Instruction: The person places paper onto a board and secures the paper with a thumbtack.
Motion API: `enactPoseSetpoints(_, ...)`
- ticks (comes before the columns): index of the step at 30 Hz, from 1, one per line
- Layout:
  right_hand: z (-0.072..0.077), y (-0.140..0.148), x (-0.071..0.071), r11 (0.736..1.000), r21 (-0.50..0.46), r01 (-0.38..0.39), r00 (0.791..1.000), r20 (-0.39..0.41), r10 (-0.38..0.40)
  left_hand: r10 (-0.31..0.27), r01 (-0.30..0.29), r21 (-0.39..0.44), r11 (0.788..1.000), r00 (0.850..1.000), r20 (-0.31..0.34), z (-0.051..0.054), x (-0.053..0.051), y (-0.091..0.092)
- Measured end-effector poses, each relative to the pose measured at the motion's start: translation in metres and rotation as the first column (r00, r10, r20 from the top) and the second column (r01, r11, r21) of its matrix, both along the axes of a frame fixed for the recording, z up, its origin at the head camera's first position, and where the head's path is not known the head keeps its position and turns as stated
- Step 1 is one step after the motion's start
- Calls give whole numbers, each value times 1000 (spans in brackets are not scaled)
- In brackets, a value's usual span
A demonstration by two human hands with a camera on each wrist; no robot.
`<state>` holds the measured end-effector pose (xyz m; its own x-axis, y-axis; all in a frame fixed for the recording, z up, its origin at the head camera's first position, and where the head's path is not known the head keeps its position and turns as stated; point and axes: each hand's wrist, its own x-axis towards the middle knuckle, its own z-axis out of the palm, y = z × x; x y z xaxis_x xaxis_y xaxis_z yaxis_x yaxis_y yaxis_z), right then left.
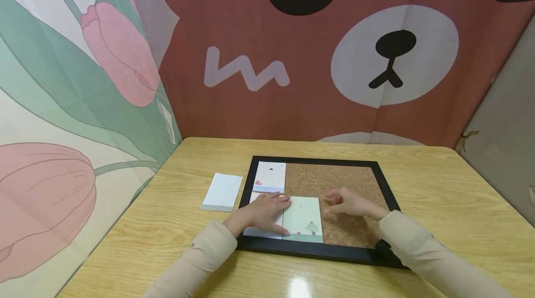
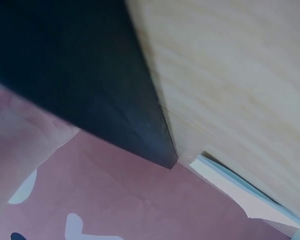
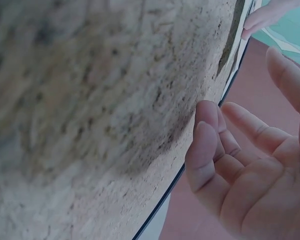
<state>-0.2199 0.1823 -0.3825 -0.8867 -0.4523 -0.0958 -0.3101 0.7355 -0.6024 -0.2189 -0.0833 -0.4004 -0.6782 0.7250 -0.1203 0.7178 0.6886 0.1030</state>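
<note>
My left hand (image 1: 265, 213) lies with its fingers spread over sheets on a black-framed cork board (image 1: 355, 182). Its fingers rest on a pale green note sheet (image 1: 302, 219), printed with a small tree, and partly cover a white sheet (image 1: 263, 233) beside it. Over bare cork, to the right of the green sheet, hovers my right hand (image 1: 351, 202). In the right wrist view its thumb and forefinger stand apart, the other fingers are loosely bent, and no held thing shows. A white sheet (image 1: 269, 178) with a dark round dot occupies the board's upper left corner.
A white pad of paper (image 1: 222, 191) lies on the wooden table (image 1: 159, 223), left of the board. The board's raised black frame (image 1: 317, 249) runs along the near side. Printed cloths (image 1: 259, 112) hang behind the table and at its left.
</note>
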Motion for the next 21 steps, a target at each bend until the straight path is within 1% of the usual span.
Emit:
enactPoseSetpoints(6,4,9,4,999,-43,5,1000,-14,-6,18,-18,-3,1000,1000,-4,0,0,-1)
enactPoseSetpoints(11,8,23,8,999,-31,24,999,-27,-25,28,-28,3,1000,999,17,1,0,-1)
enactPoseSetpoints(13,8,29,9,999,-36,25,999,-32,-26,27,-28,3,1000,999,26,1,0,-1)
enactPoseSetpoints(17,7,45,11,998,-55,26,997,-66,-29,18,-18,-8,1000,1000,17,0,-1,-2)
enactPoseSetpoints(19,7,52,12,998,-56,40,996,-78,-45,12,-12,-15,1000,1000,10,-1,-1,-3)
enactPoseSetpoints(21,8,59,14,997,-56,59,995,-73,-63,11,-11,-20,1000,1000,10,-2,-2,-3)
